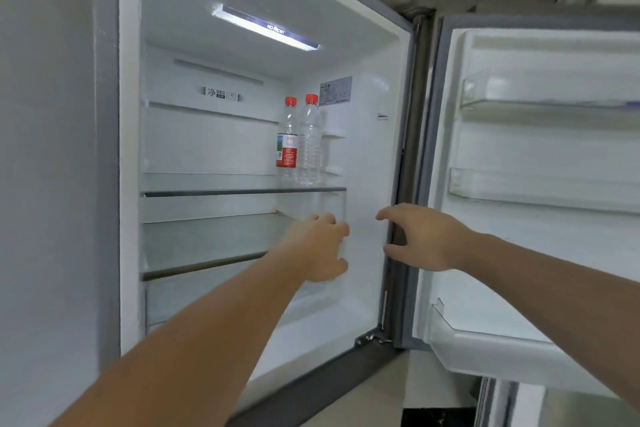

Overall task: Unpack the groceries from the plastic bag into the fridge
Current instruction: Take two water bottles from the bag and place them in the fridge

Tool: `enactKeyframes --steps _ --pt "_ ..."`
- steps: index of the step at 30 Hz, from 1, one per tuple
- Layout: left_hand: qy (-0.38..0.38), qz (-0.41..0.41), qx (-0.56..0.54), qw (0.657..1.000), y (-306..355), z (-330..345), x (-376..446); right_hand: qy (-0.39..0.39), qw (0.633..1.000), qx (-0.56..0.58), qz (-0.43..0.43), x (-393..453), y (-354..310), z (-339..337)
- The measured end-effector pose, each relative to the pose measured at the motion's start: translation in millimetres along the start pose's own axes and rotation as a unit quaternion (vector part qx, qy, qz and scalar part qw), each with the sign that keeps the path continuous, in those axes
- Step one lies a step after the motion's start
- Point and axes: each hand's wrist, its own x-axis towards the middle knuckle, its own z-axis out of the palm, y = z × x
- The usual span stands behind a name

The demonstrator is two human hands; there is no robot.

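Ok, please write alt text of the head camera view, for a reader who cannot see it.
Two bare hands reach into an open white fridge, the left hand and right hand both holding nothing. Two clear plastic water bottles with red caps stand on the upper glass shelf; the open door is at right.

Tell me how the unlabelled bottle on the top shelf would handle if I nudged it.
The unlabelled bottle stands tall and narrow, so it would probably tip. Its thin ribbed plastic likely flexes when squeezed. It stands close to the labelled bottle, which might topple too.
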Motion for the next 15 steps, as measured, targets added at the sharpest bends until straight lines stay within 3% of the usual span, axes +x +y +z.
enactKeyframes --steps 8,11,15 --pt "0.009 0.048 -0.090 0.995 154.4 -2.1 -22.2 0.036 0.996 0.017 0.083 -164.1 79.0 -21.4" --pt "0.013 0.056 -0.151 0.987 248.9 10.6 -32.8 0.035 0.986 0.007 0.162 -252.2 122.7 -28.4" --pt "-0.029 0.146 -0.171 0.974 379.9 30.4 -50.2 0.034 0.959 -0.002 0.281 -379.1 183.3 -37.3"
